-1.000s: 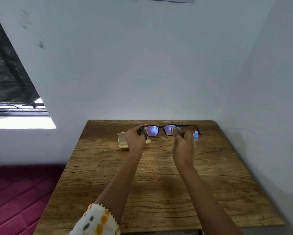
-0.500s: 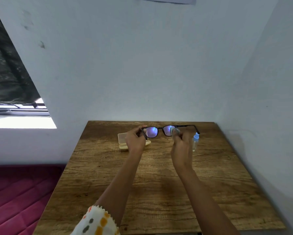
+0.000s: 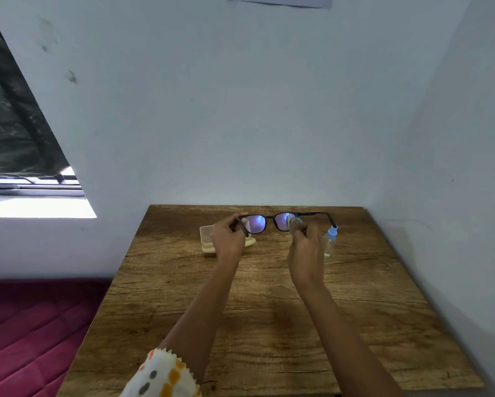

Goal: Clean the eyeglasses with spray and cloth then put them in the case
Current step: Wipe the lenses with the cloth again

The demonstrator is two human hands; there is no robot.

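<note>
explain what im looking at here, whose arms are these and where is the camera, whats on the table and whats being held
There is no machine here: these are a person's own two bare arms, filmed by one wide-angle camera worn on their head, looking forward and down.

The left hand holds a pair of dark-framed eyeglasses by one end, above a wooden table. The right hand presses a small pale cloth against one lens, so it looks like wiping.

On the table lie a cream glasses case, open and partly hidden behind the left hand, and a small clear spray bottle with a blue top, just beyond the right hand. A patterned sleeve shows at the bottom.
</note>
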